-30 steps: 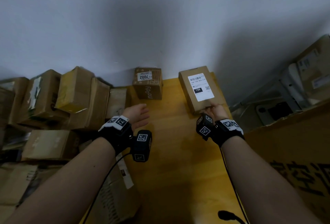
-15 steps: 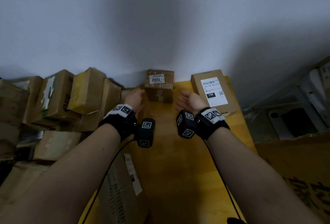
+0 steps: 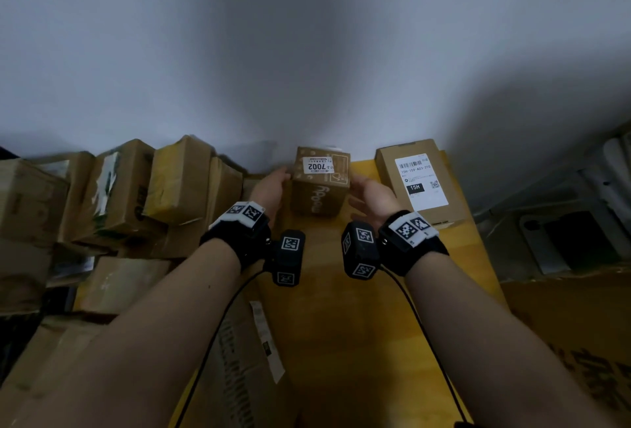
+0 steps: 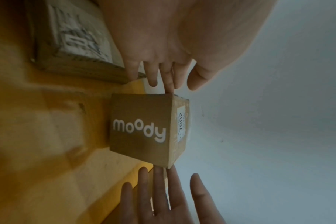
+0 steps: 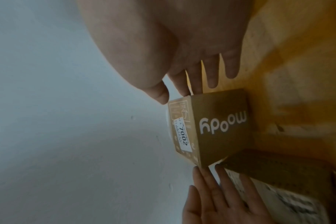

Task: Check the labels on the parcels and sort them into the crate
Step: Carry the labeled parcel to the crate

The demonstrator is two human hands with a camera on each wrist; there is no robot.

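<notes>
Both hands were closing in on the small "moody" parcel [image 3: 321,185] from opposite sides, fingers straight and spread rather than curled, so the grip was apart: the left hand [image 3: 269,188] had its fingertips [image 4: 159,174] at or just short of the box's left face, and the right hand [image 3: 370,193] had its fingertips [image 4: 170,88] touching the upper corner of the right face, though whether either side was yet pressing firmly could not be told. The flat, palm-in approach fitted a squat cube too broad for one hand's pinch; squeezing it between two palms would let it be raised without tipping. The parcel stood on the yellow table [image 3: 341,308] at its far edge, near the grey wall [image 3: 307,52], with its white 7002 label [image 3: 319,165] facing up, which was probably why the hands took the sides and left the top bare: the number stayed readable during the lift. Just beside it to the right lay a flat parcel [image 3: 420,182], label up and marked 15H, near the right hand but not held. Left of the table a heap of stacked cartons [image 3: 119,195] leaned against the wall, apparently unsorted stock. No crate could be picked out with certainty, so where the parcel belonged remained a matter of judgement.
</notes>
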